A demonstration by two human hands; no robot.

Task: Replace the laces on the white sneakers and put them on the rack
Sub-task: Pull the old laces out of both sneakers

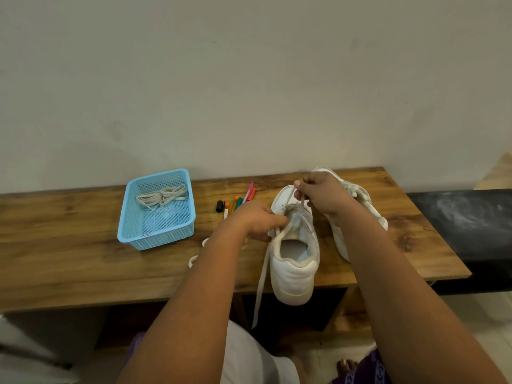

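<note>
A white sneaker (295,270) sits on the wooden table (83,259), heel toward me and overhanging the front edge. My left hand (256,220) grips its left side by the eyelets. Above the tongue, my right hand (322,195) pinches a strand of the white lace (263,270) and lifts it. One lace end hangs down past the table edge. The second white sneaker (360,214) lies to the right, partly hidden behind my right forearm.
A light blue plastic basket (158,234) at the left holds bundled white laces (163,198). Several coloured pens (235,202) lie between the basket and the sneaker. A white lace piece (194,260) shows beside my left forearm. A dark bench (465,217) stands at the right.
</note>
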